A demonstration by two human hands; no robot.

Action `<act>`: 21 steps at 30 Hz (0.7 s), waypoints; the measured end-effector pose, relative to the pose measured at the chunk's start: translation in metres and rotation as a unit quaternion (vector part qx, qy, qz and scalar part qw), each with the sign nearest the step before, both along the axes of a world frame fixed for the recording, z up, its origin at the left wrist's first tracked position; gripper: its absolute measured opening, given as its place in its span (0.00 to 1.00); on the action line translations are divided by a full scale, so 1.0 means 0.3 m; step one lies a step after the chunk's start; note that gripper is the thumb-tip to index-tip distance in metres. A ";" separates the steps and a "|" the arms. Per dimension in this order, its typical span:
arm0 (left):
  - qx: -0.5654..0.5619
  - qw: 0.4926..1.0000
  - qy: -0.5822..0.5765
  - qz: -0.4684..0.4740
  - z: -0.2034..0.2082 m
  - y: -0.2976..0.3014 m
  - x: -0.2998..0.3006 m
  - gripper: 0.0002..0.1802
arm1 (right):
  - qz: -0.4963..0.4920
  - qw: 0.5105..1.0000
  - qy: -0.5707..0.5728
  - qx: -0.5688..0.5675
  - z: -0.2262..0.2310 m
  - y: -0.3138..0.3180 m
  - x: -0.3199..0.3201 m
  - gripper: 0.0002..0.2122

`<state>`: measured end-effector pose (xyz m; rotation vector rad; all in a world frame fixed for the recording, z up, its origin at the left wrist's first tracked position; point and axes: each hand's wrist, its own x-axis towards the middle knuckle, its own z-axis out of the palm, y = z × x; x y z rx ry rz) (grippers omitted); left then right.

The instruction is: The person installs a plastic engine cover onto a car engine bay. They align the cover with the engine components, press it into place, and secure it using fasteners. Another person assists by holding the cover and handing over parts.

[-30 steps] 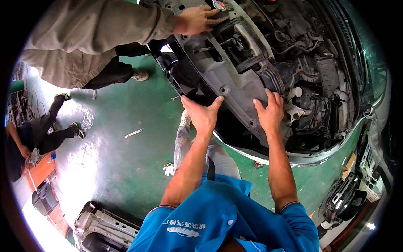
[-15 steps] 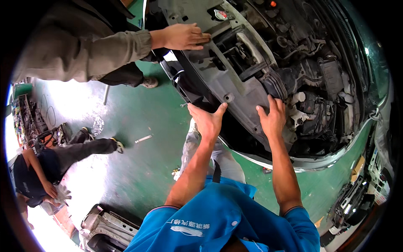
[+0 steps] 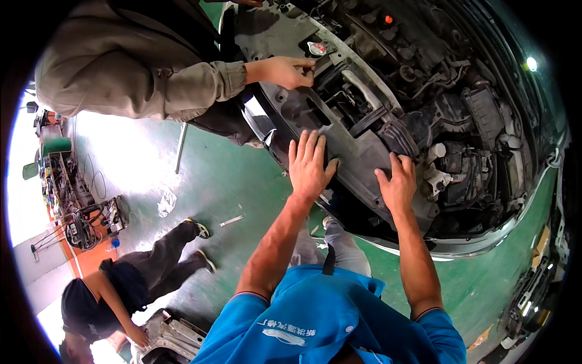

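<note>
- Filling the right of the view, the open engine bay (image 3: 418, 54) looked dusty and cluttered; a small part let slip could have dropped out of reach inside it. Its surfaces were dull, black and angular.
- The grey panel (image 3: 357, 165) lay along the bay's front edge, within the person's reach; uneven pressure could have bowed or cracked it. It seemed matt moulded plastic, long, broad and pierced by openings.
- Farther along, 1 co-worker's hand (image 3: 285, 71) hung over the panel, fingers bent; a badly timed push could have nipped a fingertip.
- The left hand (image 3: 309, 173) was spread, thumb apart, over the panel's front edge; how hard it pressed, I could not tell.
- The right hand (image 3: 399, 189) was loosely spread at the rear edge, fingers slightly curved, pinching nothing visible.
- Just beside it, the ribbed duct (image 3: 398, 136), black and pleated, could have been dislodged by a stray knuckle.
- The round cap (image 3: 316, 48) was red and silvery.
</note>
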<state>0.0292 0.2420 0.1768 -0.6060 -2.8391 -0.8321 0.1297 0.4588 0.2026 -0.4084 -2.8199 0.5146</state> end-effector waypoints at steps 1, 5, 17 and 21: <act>-0.003 1.000 -0.007 -0.027 -0.002 -0.008 -0.013 0.40 | -0.002 1.000 -0.004 -0.001 0.003 0.000 0.001 0.26; -0.018 0.998 -0.034 -0.045 0.018 -0.029 -0.039 0.40 | -0.007 1.000 0.008 -0.008 -0.006 -0.001 0.015 0.26; -0.043 0.997 -0.041 -0.044 0.004 -0.026 -0.034 0.42 | -0.150 0.988 0.028 -0.025 0.080 0.174 0.327 0.22; -0.061 0.996 -0.046 -0.051 0.023 -0.015 -0.037 0.42 | -0.175 0.982 0.015 -0.071 0.041 0.154 0.454 0.24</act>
